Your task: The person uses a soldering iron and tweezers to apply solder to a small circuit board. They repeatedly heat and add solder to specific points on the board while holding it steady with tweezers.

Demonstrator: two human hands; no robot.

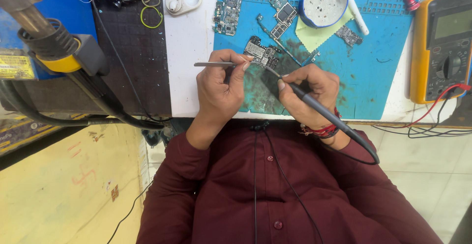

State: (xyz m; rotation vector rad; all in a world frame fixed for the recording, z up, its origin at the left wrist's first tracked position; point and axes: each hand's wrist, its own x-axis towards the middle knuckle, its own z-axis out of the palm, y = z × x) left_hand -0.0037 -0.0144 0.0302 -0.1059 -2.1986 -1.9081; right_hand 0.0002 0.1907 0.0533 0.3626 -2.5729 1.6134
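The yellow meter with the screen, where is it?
In the head view, the yellow meter sits at the far right edge of the bench, just right of the blue mat, beyond the right hand.

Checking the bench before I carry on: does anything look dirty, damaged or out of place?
Yes: the blue mat is stained with dark smudges under the left hand and right hand. Loose circuit boards lie scattered at odd angles above the board being worked on.

We note bare metal tweezers [212,64], a matt dark plastic soldering iron [322,110], and a stained, matt blue rubbery mat [373,62] on the worktop [187,52].
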